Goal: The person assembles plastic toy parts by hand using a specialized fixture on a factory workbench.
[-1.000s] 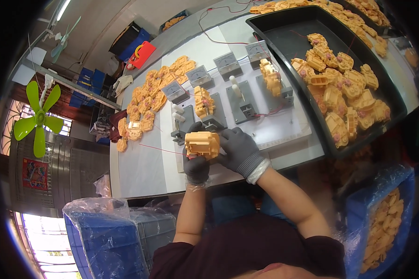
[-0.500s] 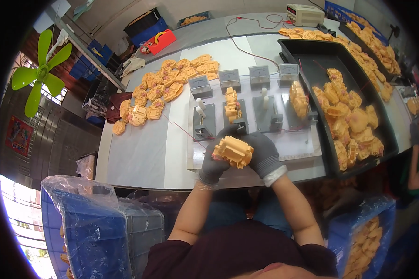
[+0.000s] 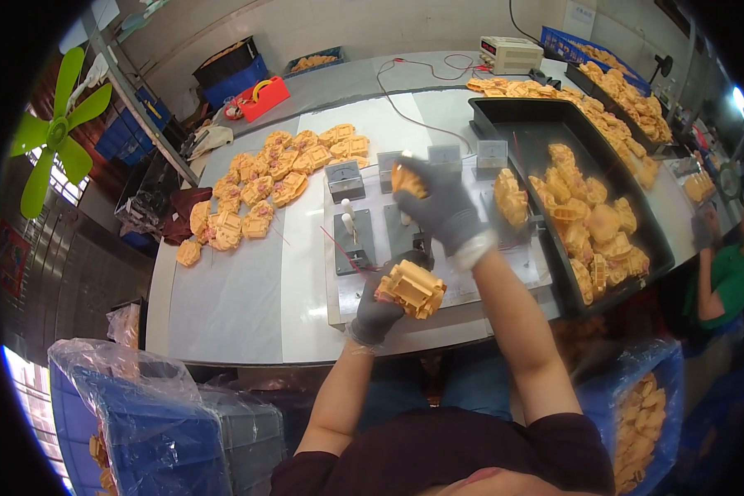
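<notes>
Head view, left hand: The gray-gloved left hand (image 3: 376, 318) is at the near edge of the bench, its fingers curled around a yellow housing (image 3: 414, 289).
Yellow housing: It sits tilted in that grip, above the near edge of the white base (image 3: 517, 273), a thin red wire (image 3: 332, 240) running close by.
Head view, right hand: The right hand (image 3: 445, 211), gloved alike and blurred, is over the middle of the base, its fingers bent onto a second housing (image 3: 407, 181); their exact placing cannot be told.
Second housing: Partly hidden by the glove, it is in front of the row of meters.
Left test stand: The gray stand (image 3: 354, 241) carries upright white pins (image 3: 347, 217).
Right test stand: Another housing (image 3: 511, 198) is seated there, just beside the black tray (image 3: 517, 132).
Black tray: A heap of yellow housings (image 3: 599, 219) fills its nearer part.
Left bench: A loose pile (image 3: 264, 178) of similar pieces is spread on the tabletop (image 3: 223, 298).
</notes>
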